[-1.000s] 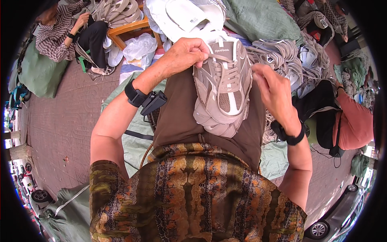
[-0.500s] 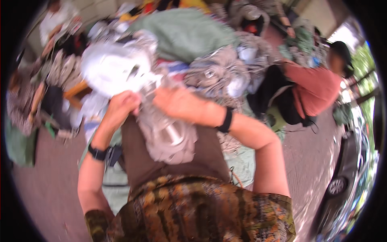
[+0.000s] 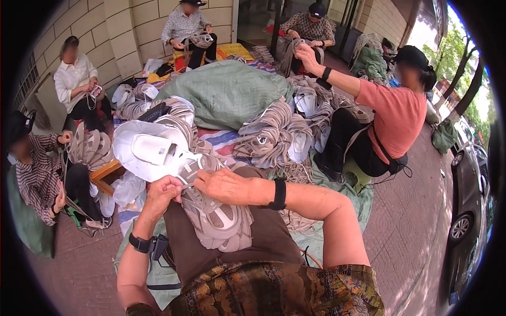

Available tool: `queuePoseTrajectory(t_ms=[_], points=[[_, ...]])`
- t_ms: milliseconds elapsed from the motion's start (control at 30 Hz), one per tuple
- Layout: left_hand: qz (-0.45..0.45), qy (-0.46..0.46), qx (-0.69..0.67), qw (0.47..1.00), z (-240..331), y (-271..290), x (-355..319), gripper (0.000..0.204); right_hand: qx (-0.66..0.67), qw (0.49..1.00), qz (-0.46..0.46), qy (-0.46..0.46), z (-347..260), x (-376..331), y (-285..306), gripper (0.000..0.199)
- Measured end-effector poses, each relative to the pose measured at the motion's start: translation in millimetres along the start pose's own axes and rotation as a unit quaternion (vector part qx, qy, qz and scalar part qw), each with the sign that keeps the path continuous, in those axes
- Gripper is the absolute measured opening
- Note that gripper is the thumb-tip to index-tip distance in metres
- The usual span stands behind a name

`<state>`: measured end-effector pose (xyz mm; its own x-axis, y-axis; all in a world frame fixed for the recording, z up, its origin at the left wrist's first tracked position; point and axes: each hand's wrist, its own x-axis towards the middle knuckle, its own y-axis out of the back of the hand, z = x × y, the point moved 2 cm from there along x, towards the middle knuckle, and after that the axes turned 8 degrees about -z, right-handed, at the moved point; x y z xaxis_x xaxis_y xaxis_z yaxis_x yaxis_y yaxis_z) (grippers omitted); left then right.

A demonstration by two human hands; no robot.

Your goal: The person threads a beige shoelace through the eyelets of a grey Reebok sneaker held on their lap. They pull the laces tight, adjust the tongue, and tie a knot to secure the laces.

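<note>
Firstly, one grey-beige mesh sneaker upper (image 3: 215, 220), with others layered beneath it: lying on brown trousers (image 3: 263, 231) across the wearer's lap, toe toward 6 o'clock; it serves as dial centre for the entries below.

Item: left hand (image 3: 162, 195), at 10 o'clock, thumb and fingertips pinched together on a flat beige shoelace (image 3: 188, 185) near the upper's ankle end. Black wristband (image 3: 139, 243) with attached device.

Item: right hand (image 3: 224, 187), at 12 o'clock, laid across the lacing area, fingers curled in at the same lace; whether they grip it cannot be told. Plain black band (image 3: 280, 194) at the wrist.

Item: white lining material (image 3: 126, 145), 10 to 11 o'clock, just beyond the left fingertips.

Item: translucent plastic bag (image 3: 129, 187) and wooden frame (image 3: 105, 176), between 9 and 10 o'clock.

Item: bulging green woven sack (image 3: 221, 92), 12 o'clock.

Item: heaped beige uppers (image 3: 269, 131), 1 o'clock, beside the sack.

Item: co-worker in coral top (image 3: 392, 113), 2 o'clock, seated, one arm raised.

Item: dark grey car (image 3: 469, 195), 3 o'clock, at the edge.
</note>
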<state>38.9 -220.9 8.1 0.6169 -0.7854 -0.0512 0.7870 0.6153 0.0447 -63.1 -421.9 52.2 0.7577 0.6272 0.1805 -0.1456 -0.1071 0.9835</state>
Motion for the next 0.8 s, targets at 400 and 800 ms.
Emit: queuePoseTrajectory(t_ms=[400, 800], points=[[-0.021, 0.027, 0.001, 0.999, 2.2, -8.0, -3.4, 0.006, -0.043, 0.995, 0.088, 0.001, 13.0, -5.0, -14.1, 0.02], [-0.027, 0.034, 0.036, 0.998, 10.3, -14.3, -5.4, 0.007, -0.005, 0.994, 0.098, -0.043, -5.2, -11.2, -2.1, 0.037]])
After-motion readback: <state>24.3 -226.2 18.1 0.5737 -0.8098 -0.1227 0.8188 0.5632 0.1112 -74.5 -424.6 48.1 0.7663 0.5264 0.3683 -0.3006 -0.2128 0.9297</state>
